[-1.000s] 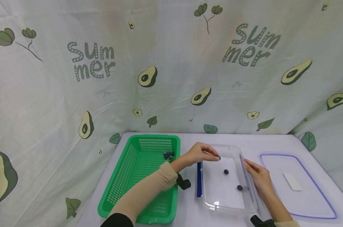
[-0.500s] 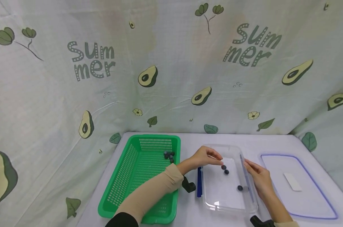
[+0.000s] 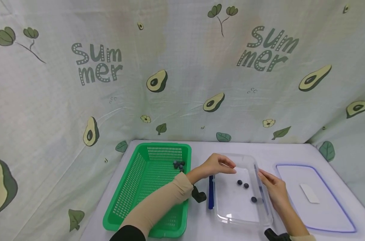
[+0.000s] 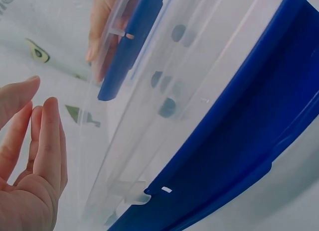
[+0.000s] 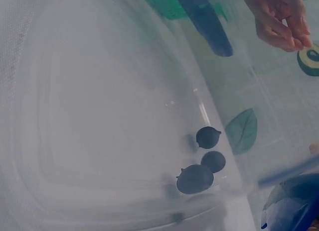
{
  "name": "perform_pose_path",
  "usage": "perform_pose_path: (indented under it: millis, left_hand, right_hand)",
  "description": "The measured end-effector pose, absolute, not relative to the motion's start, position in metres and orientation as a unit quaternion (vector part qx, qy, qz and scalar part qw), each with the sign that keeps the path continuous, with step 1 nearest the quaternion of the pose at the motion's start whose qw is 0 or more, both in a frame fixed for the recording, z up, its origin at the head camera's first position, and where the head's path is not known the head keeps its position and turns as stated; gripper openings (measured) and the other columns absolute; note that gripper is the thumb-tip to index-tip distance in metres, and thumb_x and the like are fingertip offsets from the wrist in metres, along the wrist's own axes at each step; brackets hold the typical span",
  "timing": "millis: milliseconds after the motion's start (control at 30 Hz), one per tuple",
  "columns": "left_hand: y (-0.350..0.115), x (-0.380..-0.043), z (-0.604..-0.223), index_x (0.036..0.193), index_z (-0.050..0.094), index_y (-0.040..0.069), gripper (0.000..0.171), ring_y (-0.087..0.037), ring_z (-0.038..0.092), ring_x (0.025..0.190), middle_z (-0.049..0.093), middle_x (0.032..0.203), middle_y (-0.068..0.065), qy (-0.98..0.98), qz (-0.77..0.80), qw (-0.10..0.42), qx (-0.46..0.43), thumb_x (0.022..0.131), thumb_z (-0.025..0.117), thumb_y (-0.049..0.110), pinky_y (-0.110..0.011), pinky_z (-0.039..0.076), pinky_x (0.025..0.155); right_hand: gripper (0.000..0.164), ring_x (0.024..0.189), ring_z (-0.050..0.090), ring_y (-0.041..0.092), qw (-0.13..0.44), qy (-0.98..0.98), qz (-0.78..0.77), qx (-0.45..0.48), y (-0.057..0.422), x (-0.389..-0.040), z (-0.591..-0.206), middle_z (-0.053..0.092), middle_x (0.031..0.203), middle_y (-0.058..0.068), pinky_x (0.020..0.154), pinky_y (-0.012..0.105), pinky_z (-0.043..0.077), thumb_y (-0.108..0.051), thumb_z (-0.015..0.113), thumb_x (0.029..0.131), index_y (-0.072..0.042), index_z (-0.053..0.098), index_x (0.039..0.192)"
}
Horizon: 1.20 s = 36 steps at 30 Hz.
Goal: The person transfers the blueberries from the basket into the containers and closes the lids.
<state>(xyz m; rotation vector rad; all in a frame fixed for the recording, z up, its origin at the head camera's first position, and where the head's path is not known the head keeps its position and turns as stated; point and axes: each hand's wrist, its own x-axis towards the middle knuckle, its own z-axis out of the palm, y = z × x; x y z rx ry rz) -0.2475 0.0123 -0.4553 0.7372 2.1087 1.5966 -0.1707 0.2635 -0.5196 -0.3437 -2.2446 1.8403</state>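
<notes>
My left hand (image 3: 217,164) hovers over the left part of a clear plastic box (image 3: 230,214), holding nothing. In the left wrist view its thumb and fingers (image 4: 49,136) stand slightly apart. Three blueberries lie on the box floor: one blueberry (image 3: 239,182) towards the middle, another blueberry (image 3: 246,185) close by, and a third blueberry (image 3: 253,199) nearer the front right. My right hand (image 3: 274,189) grips the box's right wall at the rim. A blue latch (image 3: 211,192) hangs unfastened along the left side of the box.
A green slotted basket (image 3: 146,201) stands left of the box, with several blueberries (image 3: 178,164) in its far right part. On the right lies a clear lid with a blue seal (image 3: 336,194) and a white label (image 3: 309,193). A printed curtain (image 3: 182,67) hangs behind the table.
My left hand lowered a blueberry into the box and let it go; it now lies beside the middle one. The hand has since drawn up slightly. My right hand stays in place.
</notes>
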Motion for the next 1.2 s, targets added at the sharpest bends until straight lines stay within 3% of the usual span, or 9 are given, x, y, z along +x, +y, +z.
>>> perform_pose_path:
  millis: [200, 433, 767, 900, 1200]
  left_hand:
    - [0.007, -0.253, -0.447, 0.109, 0.073, 0.000, 0.026, -0.004, 0.069, 0.090, 0.072, 0.097, 0.008, 0.742, 0.584, 0.195, 0.264, 0.085, 0.081, 0.008, -0.022, 0.055, 0.082]
    - [-0.007, -0.259, -0.437, 0.110, 0.073, 0.002, 0.026, -0.008, 0.070, 0.093, 0.074, 0.103, -0.004, 0.734, 0.602, 0.177, 0.260, 0.085, 0.079, 0.004, -0.025, 0.056, 0.082]
    - [-0.053, -0.268, -0.420, 0.115, 0.072, 0.004, 0.030, -0.016, 0.070, 0.095, 0.070, 0.114, -0.014, 0.725, 0.638, 0.148, 0.215, 0.086, 0.079, 0.009, -0.030, 0.056, 0.086]
    - [-0.074, -0.271, -0.411, 0.119, 0.069, 0.001, 0.032, -0.019, 0.069, 0.101, 0.066, 0.122, -0.021, 0.722, 0.647, 0.139, 0.204, 0.089, 0.076, 0.008, -0.033, 0.056, 0.089]
    - [-0.116, -0.275, -0.415, 0.119, 0.069, 0.003, 0.031, -0.023, 0.068, 0.104, 0.065, 0.122, -0.019, 0.735, 0.646, 0.102, 0.182, 0.090, 0.075, 0.011, -0.036, 0.055, 0.090]
  right_hand:
    - [0.047, 0.087, 0.058, -0.010, 0.108, -0.757, 0.635, -0.112, 0.263, -0.174, -0.522, 0.066, 0.089, -0.030, 0.076, 0.006, 0.045, -0.029, 0.070, 0.096, 0.005, 0.061, 0.129]
    - [0.044, 0.086, 0.059, -0.010, 0.109, -0.757, 0.635, -0.110, 0.263, -0.176, -0.524, 0.066, 0.089, -0.031, 0.076, 0.006, 0.045, -0.028, 0.070, 0.096, 0.002, 0.064, 0.128]
    - [0.046, 0.092, 0.056, -0.012, 0.102, -0.753, 0.640, -0.112, 0.262, -0.178, -0.524, 0.065, 0.092, -0.032, 0.077, 0.005, 0.044, -0.027, 0.071, 0.095, 0.004, 0.062, 0.129]
    - [0.040, 0.089, 0.057, -0.011, 0.105, -0.751, 0.642, -0.109, 0.262, -0.178, -0.523, 0.066, 0.091, -0.032, 0.075, 0.005, 0.045, -0.025, 0.071, 0.095, -0.002, 0.066, 0.128]
    - [0.026, 0.088, 0.059, -0.010, 0.104, -0.722, 0.676, -0.100, 0.263, -0.177, -0.523, 0.068, 0.091, -0.028, 0.075, 0.005, 0.046, -0.020, 0.072, 0.095, -0.015, 0.074, 0.120]
